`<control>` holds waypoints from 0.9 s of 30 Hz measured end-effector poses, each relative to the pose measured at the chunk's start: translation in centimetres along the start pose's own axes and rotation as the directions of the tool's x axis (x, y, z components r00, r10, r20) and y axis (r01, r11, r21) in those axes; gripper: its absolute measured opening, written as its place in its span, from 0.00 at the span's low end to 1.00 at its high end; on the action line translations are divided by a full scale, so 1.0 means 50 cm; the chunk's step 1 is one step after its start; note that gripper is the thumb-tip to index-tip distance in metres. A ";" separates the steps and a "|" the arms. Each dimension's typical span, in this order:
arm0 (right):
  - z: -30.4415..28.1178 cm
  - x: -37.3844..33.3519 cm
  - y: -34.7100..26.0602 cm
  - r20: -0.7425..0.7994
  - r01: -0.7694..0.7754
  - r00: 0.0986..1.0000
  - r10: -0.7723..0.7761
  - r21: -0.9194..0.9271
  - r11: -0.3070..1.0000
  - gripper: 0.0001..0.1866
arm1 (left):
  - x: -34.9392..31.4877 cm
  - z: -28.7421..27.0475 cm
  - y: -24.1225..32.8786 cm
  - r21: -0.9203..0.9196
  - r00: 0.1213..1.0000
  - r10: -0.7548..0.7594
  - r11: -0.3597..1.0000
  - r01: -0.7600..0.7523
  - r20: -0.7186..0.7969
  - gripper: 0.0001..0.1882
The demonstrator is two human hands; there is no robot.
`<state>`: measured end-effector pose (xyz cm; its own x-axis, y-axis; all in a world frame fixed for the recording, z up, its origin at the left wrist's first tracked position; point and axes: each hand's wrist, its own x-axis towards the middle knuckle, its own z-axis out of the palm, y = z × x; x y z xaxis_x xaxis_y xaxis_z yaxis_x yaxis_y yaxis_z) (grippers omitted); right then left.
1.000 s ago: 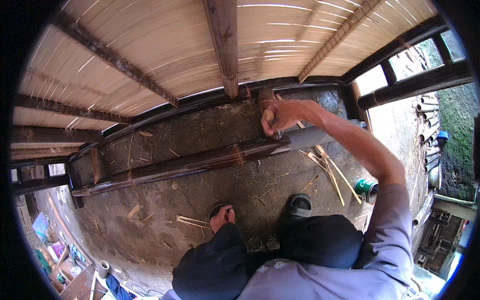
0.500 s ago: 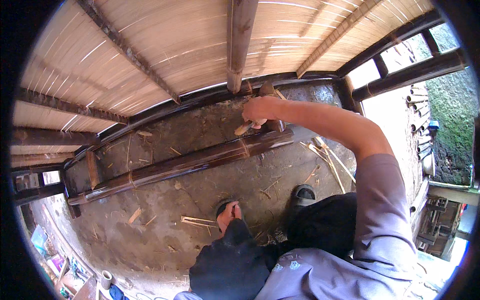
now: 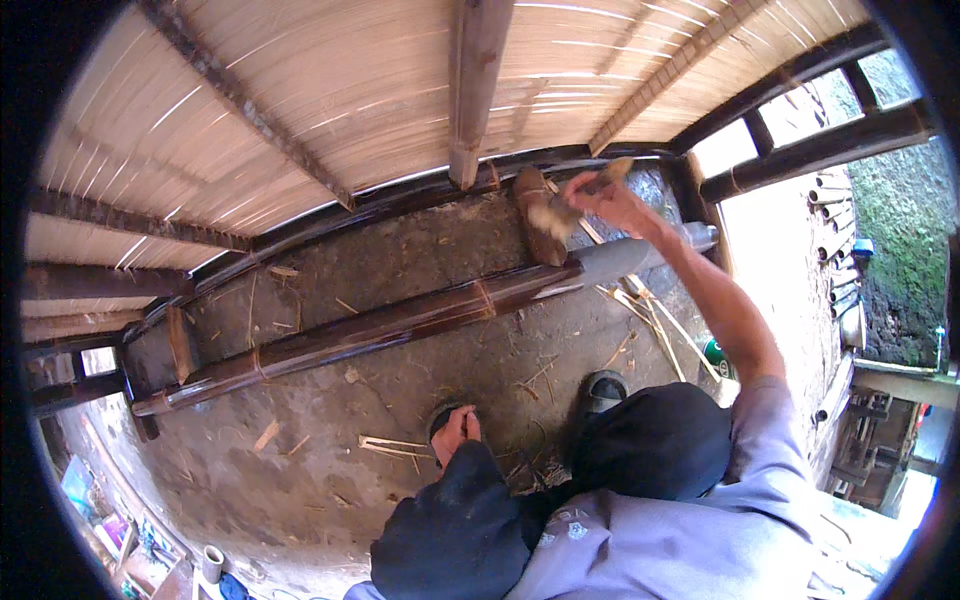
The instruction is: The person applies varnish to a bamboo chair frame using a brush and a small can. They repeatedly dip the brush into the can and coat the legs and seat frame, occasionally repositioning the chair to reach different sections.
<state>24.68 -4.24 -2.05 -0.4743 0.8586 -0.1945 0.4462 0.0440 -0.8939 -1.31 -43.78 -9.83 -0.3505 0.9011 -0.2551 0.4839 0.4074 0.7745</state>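
My right hand is closed around a paintbrush, its pale bristles against a short brown crosspiece. The brush handle sticks out past my fingers on the far right side. That crosspiece joins the frame's far rail to a long bamboo pole. Most of the pole is dark and glossy, while its right end is dull grey. My left hand is not in view.
A slatted bamboo panel with dark battens rises beyond the frame. Split bamboo strips lie on the dirt floor near my sandalled feet. A green can stands beside my right elbow. Bamboo tubes line the mossy wall at right.
My right hand has moved to the right with the paintbrush, from left of the crosspiece to its right side. My arm has swung outward, uncovering the pole's grey end and the green can.
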 end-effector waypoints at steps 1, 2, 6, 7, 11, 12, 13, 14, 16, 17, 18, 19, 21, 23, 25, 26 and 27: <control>0.004 -0.003 0.039 -0.262 0.045 0.964 -0.033 0.040 0.998 0.06 | 0.002 0.000 0.008 0.024 0.999 0.035 0.999 -0.035 0.000 0.07; 0.006 -0.006 0.077 -0.508 0.099 0.860 -0.053 0.064 0.993 0.06 | 0.005 0.002 0.013 0.047 0.997 0.071 0.996 -0.072 0.002 0.07; 0.063 0.000 0.080 -0.453 0.012 0.819 0.353 0.628 0.778 0.06 | -0.007 0.014 -0.001 0.020 0.998 0.043 0.999 -0.042 -0.046 0.07; 0.052 -0.009 0.095 -0.398 -0.073 0.812 0.426 0.656 0.752 0.09 | -0.006 0.011 0.005 0.049 0.996 0.077 0.996 -0.075 -0.044 0.07; -0.003 -0.064 0.059 -0.019 -0.539 0.782 0.623 0.481 0.691 0.13 | -0.005 0.009 -0.014 0.065 1.000 -0.004 0.998 0.004 0.004 0.07; -0.017 -0.063 0.059 -0.047 -0.511 0.791 0.610 0.498 0.700 0.13 | -0.008 0.010 -0.010 0.076 1.000 -0.002 0.997 0.001 0.013 0.07; -0.017 -0.053 0.056 -0.076 -0.475 0.803 0.592 0.518 0.711 0.13 | -0.004 0.009 -0.009 0.091 1.000 0.005 0.996 -0.007 0.017 0.08; -0.012 -0.044 0.054 -0.104 -0.439 0.814 0.571 0.535 0.722 0.13 | -0.002 0.011 -0.007 0.106 1.000 0.011 0.994 -0.013 0.019 0.08; 0.001 -0.046 0.051 -0.058 -0.466 0.836 0.545 0.448 0.763 0.13 | -0.001 0.016 -0.015 0.091 0.997 -0.076 0.993 0.075 0.013 0.08; -0.017 -0.057 0.047 0.036 -0.510 0.842 0.539 0.383 0.770 0.12 | -0.002 0.019 -0.020 0.083 0.993 -0.121 0.989 0.120 0.008 0.08; -0.039 -0.069 0.045 0.129 -0.548 0.834 0.536 0.310 0.777 0.11 | -0.006 0.015 -0.028 0.065 0.993 -0.116 0.991 0.115 0.015 0.08; -0.078 -0.070 0.054 0.105 -0.605 0.796 0.596 0.163 0.779 0.10 | -0.006 0.013 -0.035 0.037 0.994 -0.103 0.994 0.102 0.022 0.08; -0.229 -0.067 0.167 0.153 -0.510 0.832 0.534 -0.171 0.843 0.10 | 0.007 0.026 -0.020 0.023 0.997 -0.037 0.999 0.036 0.065 0.07; -0.204 -0.018 0.088 0.182 -0.022 0.946 0.268 -0.788 0.615 0.13 | 0.002 0.019 -0.015 0.082 0.999 -0.045 0.996 0.045 0.007 0.07; -0.133 0.001 0.086 0.323 0.008 0.880 0.348 -0.744 0.669 0.14 | 0.004 0.027 -0.022 0.062 0.999 0.030 0.998 -0.029 -0.020 0.07; -0.098 0.007 0.078 0.395 0.017 0.851 0.345 -0.679 0.734 0.15 | 0.001 0.026 -0.028 0.060 0.998 0.058 0.997 -0.055 -0.037 0.06; -0.053 0.014 0.018 0.478 0.049 0.844 0.244 -0.520 0.853 0.16 | -0.005 0.024 -0.036 0.049 0.998 0.007 0.999 -0.003 -0.065 0.06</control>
<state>26.74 -2.26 -1.93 -0.6543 0.4907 -0.5754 0.7523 0.3449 -0.5613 -1.14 -44.57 -11.84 -0.3988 0.8922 -0.2118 0.5237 0.4112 0.7461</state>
